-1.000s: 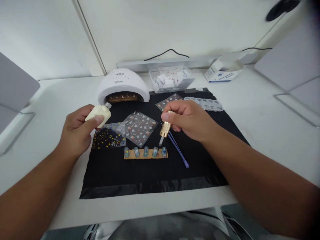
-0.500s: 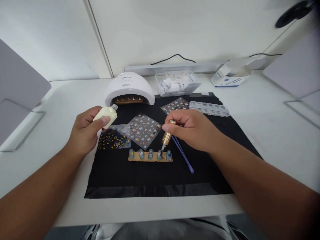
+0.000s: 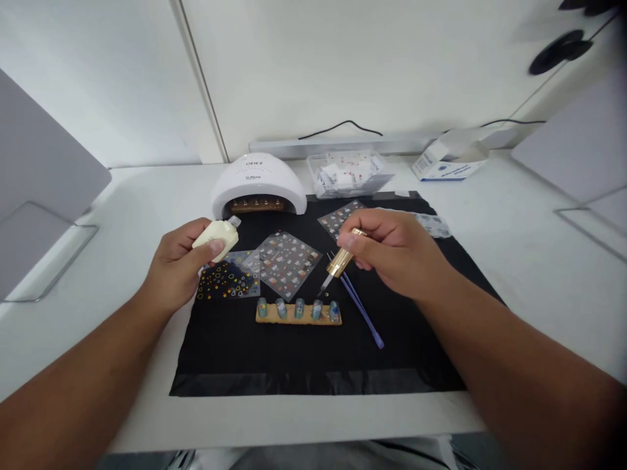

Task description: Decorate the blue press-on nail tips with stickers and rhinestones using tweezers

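Observation:
My left hand point(image 3: 179, 264) is closed round a cream bottle point(image 3: 215, 240) whose clear neck has no cap on it. Between the fingers and thumb of my right hand point(image 3: 392, 251) is a gold-handled brush point(image 3: 341, 261), tilted, its tip just above the fourth nail from the left. Several decorated nail tips stand in a row on a tan strip point(image 3: 298, 320), which lies on a black cloth point(image 3: 294, 359). Purple tweezers point(image 3: 365, 313) lie right of the strip. Behind it is a clear sticker sheet point(image 3: 287, 261), with a yellow-and-black one point(image 3: 229, 279) to its left.
A white nail lamp point(image 3: 259, 179) stands at the back left of the cloth. Beside it is a clear box of packets point(image 3: 347, 176). An open white carton point(image 3: 450, 156) sits at the back right. Another sticker sheet point(image 3: 337, 219) and a clear tray point(image 3: 434, 225) lie behind my right hand.
The brush has lifted off the fourth nail and tilted more, as my right hand moved up and right. The whole view has shifted slightly. My left hand still holds the bottle.

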{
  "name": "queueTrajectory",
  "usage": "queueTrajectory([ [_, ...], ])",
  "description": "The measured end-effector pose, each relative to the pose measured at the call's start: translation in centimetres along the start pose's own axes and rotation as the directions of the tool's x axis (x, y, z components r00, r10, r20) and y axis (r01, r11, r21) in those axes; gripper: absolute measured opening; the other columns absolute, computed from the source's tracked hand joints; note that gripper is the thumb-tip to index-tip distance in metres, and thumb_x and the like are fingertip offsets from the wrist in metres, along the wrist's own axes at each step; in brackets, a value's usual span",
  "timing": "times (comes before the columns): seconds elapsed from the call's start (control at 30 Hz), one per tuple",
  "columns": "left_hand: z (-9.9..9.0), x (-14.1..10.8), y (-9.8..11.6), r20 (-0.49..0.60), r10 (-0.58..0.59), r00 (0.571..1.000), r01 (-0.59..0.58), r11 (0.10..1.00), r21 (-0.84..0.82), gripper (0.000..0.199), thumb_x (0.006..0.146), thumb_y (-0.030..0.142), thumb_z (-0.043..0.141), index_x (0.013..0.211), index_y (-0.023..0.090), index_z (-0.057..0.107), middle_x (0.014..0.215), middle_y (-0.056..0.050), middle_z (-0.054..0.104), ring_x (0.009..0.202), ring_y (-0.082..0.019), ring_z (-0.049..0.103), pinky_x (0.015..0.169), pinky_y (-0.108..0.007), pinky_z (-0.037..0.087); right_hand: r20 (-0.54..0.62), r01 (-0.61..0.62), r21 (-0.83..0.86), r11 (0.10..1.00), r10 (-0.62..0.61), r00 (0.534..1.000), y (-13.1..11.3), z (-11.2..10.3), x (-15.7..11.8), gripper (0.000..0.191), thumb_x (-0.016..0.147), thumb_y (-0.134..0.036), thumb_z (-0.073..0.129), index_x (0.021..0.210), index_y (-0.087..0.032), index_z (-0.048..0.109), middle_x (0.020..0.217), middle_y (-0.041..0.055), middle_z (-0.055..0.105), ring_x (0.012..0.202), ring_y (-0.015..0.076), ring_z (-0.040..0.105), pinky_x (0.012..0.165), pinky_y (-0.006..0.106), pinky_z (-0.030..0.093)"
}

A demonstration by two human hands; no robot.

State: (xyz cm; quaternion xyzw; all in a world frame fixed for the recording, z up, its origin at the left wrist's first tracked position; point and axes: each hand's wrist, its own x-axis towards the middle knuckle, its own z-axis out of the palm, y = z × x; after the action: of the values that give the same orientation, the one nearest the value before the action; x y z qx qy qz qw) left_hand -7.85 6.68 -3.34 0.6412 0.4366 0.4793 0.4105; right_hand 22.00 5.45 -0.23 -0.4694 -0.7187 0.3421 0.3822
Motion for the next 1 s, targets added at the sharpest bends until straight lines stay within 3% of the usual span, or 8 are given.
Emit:
queueTrajectory([
  [0.13, 0.1, -0.4, 0.3, 0.068, -0.008, 0.998, 0.005, 0.999, 0.049, 0.016, 0.082, 0.034, 0.065, 0.076, 0.019, 0.064, 0.063, 0.002, 0.051, 0.058, -0.011, 0.044, 0.054, -0.024, 0.034, -0.007, -0.009, 0.195, 0.981, 0.011, 1.0, 0.3, 0.6, -0.1, 0.02, 0.083, -0.033, 0.063, 0.069, -0.019, 0.061, 0.047, -0.0059, 0.048, 0.042, 0.0075, 0.043, 0.045, 0.024, 0.03],
  [0.23, 0.1, -0.8, 1.0, 0.173, 0.009, 0.985, -0.04, 0.984, 0.172, 0.015, 0.084, 0.032, 0.063, 0.08, 0.018, 0.063, 0.067, 0.002, 0.052, 0.06, -0.01, 0.045, 0.054, -0.023, 0.034, -0.088, 0.018, 0.466, 0.884, 0.026, 0.996, 0.3, 1.5, -0.1, 0.016, 0.084, -0.033, 0.064, 0.074, -0.02, 0.062, 0.052, -0.0051, 0.056, 0.044, 0.0078, 0.05, 0.046, 0.023, 0.039],
  [0.37, 0.3, -1.2, 2.3, 0.376, 0.029, 0.926, -0.142, 0.95, 0.276, 0.015, 0.088, 0.03, 0.057, 0.083, 0.017, 0.061, 0.065, 0.003, 0.052, 0.057, -0.01, 0.045, 0.052, -0.022, 0.034, -0.171, 0.078, 0.637, 0.767, 0.042, 0.984, 0.2, 2.7, -0.5, 0.015, 0.083, -0.036, 0.068, 0.082, -0.021, 0.065, 0.057, -0.0039, 0.063, 0.049, 0.009, 0.057, 0.048, 0.022, 0.045],
  [0.5, 0.8, -1.3, 3.3, 0.454, 0.085, 0.887, -0.25, 0.915, 0.317, 0.017, 0.088, 0.03, 0.053, 0.082, 0.016, 0.06, 0.068, 0.002, 0.054, 0.058, -0.009, 0.047, 0.053, -0.021, 0.036, -0.215, 0.102, 0.65, 0.753, 0.054, 0.975, 0.2, 3.4, -0.9, 0.014, 0.084, -0.035, 0.069, 0.084, -0.022, 0.067, 0.061, -0.003, 0.066, 0.054, 0.0085, 0.062, 0.049, 0.019, 0.048],
  [0.77, 0.9, -1.4, 3.0, 0.478, 0.088, 0.874, -0.266, 0.91, 0.318, 0.02, 0.09, 0.033, 0.052, 0.087, 0.015, 0.062, 0.072, 0.002, 0.057, 0.06, -0.01, 0.05, 0.055, -0.021, 0.038, -0.159, 0.039, 0.62, 0.784, 0.077, 0.984, 0.6, 4.0, -0.9, 0.014, 0.084, -0.036, 0.069, 0.085, -0.022, 0.067, 0.059, -0.0032, 0.069, 0.05, 0.0086, 0.061, 0.049, 0.019, 0.047],
  [0.93, 1.2, -1.4, 3.3, 0.502, 0.114, 0.857, -0.3, 0.903, 0.308, 0.015, 0.091, 0.028, 0.053, 0.089, 0.016, 0.062, 0.072, 0.003, 0.057, 0.061, -0.009, 0.051, 0.056, -0.02, 0.038, -0.128, 0.015, 0.532, 0.847, 0.063, 0.99, 0.1, 4.3, -1.3, 0.012, 0.085, -0.034, 0.066, 0.087, -0.022, 0.066, 0.061, -0.003, 0.069, 0.052, 0.0091, 0.062, 0.05, 0.02, 0.047],
  [1.0, 1.4, -1.4, 3.5, 0.526, 0.121, 0.842, -0.321, 0.896, 0.308, 0.012, 0.091, 0.025, 0.054, 0.089, 0.016, 0.061, 0.073, 0.003, 0.057, 0.061, -0.008, 0.051, 0.056, -0.019, 0.038, -0.061, -0.001, 0.434, 0.901, 0.03, 0.998, -0.3, 4.4, -1.5, 0.01, 0.083, -0.03, 0.067, 0.088, -0.021, 0.067, 0.064, -0.002, 0.071, 0.057, 0.01, 0.063, 0.052, 0.02, 0.047],
])
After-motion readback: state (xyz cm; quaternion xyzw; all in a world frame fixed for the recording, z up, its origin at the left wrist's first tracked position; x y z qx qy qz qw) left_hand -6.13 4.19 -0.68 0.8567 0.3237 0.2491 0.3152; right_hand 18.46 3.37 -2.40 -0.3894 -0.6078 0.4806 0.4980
